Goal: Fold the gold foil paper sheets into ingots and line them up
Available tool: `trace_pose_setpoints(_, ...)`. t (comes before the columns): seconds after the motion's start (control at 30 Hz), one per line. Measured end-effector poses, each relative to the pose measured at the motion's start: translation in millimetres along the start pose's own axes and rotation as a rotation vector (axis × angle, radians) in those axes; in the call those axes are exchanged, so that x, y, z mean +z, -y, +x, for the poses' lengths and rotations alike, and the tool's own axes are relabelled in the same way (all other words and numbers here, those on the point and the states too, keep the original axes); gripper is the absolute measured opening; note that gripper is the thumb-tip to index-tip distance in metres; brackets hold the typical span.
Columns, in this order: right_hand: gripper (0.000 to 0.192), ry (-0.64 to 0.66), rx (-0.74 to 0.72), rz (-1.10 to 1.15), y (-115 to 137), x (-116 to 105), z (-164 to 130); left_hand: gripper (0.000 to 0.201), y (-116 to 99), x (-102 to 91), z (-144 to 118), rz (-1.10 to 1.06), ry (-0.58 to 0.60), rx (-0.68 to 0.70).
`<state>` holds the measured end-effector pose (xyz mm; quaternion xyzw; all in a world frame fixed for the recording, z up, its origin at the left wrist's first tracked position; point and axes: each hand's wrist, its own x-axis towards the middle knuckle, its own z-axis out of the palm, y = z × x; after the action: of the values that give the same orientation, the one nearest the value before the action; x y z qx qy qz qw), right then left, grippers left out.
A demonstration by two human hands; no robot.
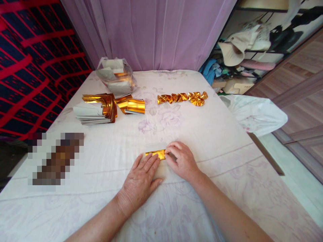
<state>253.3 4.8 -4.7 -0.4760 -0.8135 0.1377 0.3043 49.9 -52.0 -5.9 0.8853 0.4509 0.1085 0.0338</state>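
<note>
- Left hand [140, 179] lies flat, fingers spread, fingertips pressing the near end of a gold foil strip [156, 154] on the white sheet [214, 134].
- Right hand [183, 160] is curled, its fingertips pinching down on the strip's other end.
- The strip lies between both hands, a white paper flap showing just behind it.
- Farther left: a stack of foil sheets [97, 108] and a loose gold roll [131, 105].
- Farther right: a row of folded gold pieces [183, 97].
- Behind the stack, a plastic bag [116, 78].

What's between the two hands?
A small gold foil strip lies between the left hand and right hand, both pressing on it, as the head view shows.
</note>
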Motion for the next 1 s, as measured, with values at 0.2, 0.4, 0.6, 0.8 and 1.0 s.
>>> trace_pose_setpoints(0.2, 0.007, 0.026, 0.097, -0.136, 14, 2, 1, 0.055, 0, -0.5, 1, 0.012, 0.000, 0.008)
trace_pose_setpoints(0.4, 0.007, 0.055, 0.137, -0.172, 16, -2, 1, 0.056, 0, -0.4, 1, 0.007, -0.003, 0.002)
trace_pose_setpoints(0.6, 0.007, 0.048, 0.150, -0.162, 9, -7, -5, 0.056, 1, 1.8, 0, -0.009, -0.016, -0.009)
trace_pose_setpoints(0.8, 0.006, 0.030, 0.105, -0.105, -8, -10, -9, 0.056, 1, 2.3, 0, -0.009, -0.019, -0.009)
trace_pose_setpoints(1.0, 0.020, -0.059, -0.036, -0.072, -11, -15, -10, 0.056, 1, 1.3, 1, 0.004, -0.012, -0.009)
